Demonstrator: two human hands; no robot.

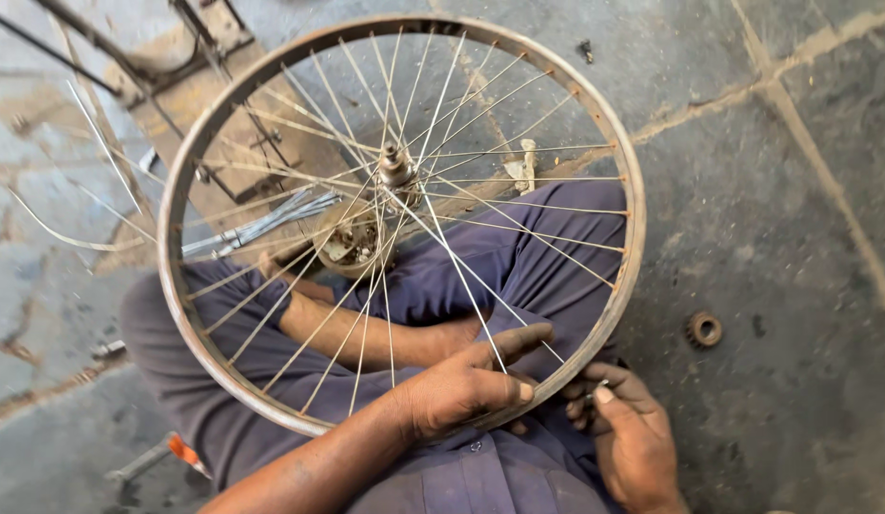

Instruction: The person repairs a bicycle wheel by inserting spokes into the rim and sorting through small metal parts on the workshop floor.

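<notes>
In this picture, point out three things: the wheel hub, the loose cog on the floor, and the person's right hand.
wheel hub (396,168), head view: on its metal centre.
loose cog (703,329), head view: on its toothed ring.
right hand (631,436), head view: on the hand's back.

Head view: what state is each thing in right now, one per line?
Wheel: bare rim, no tyre, tilted on the person's lap.
Spokes: laced from hub to rim.
Left hand: gripping the rim, forefinger stretched along a spoke.
Right hand: outside the rim, pinching a small metal piece.
Cog: loose on the floor.
Spare spokes: bundled on the floor.
</notes>
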